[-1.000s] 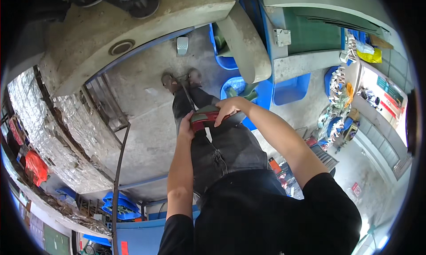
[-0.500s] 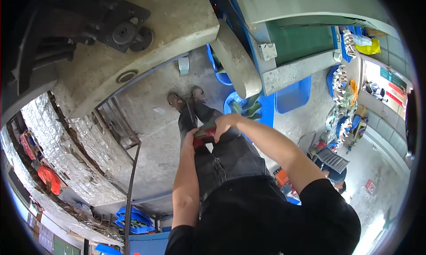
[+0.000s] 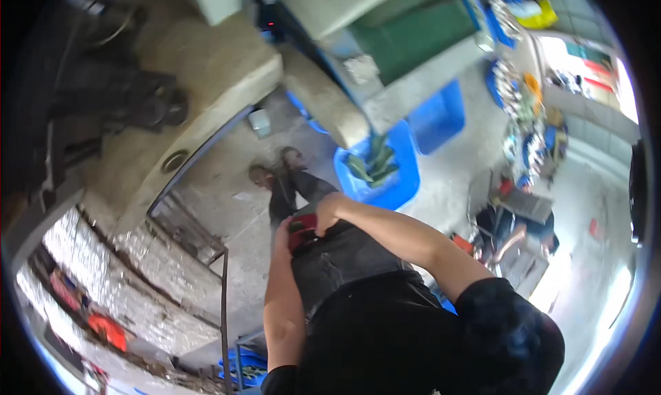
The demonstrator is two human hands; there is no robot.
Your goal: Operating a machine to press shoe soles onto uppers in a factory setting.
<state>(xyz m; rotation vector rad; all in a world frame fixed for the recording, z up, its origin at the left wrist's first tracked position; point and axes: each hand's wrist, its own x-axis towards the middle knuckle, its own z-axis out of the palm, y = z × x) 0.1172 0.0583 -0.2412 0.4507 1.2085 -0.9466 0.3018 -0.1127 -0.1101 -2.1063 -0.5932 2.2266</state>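
A small red and dark green piece [image 3: 303, 231] is held between my two hands, above my lap. My left hand [image 3: 282, 235] has its fingers closed on its left end. Gripping the right end is my right hand [image 3: 329, 213]. The piece is blurred and partly covered by the fingers, so I cannot tell its kind. Just beyond my right hand stands a blue plastic tub [image 3: 407, 162] with several curved green pieces [image 3: 375, 164] in it.
Ahead, a machine with a pale worn body [image 3: 255, 71] bears dark metal parts at its left. A conveyor with a green belt [image 3: 413, 40] runs ahead right, near another blue tub [image 3: 441, 116]. Foil-covered ducting [image 3: 103, 250] lines the left. Another person [image 3: 506, 233] bends over at the right.
The view has swung, so the surroundings sit rotated and the tub of green pieces shows more fully. Both hands, still on the red and green piece, have come slightly left in the picture.
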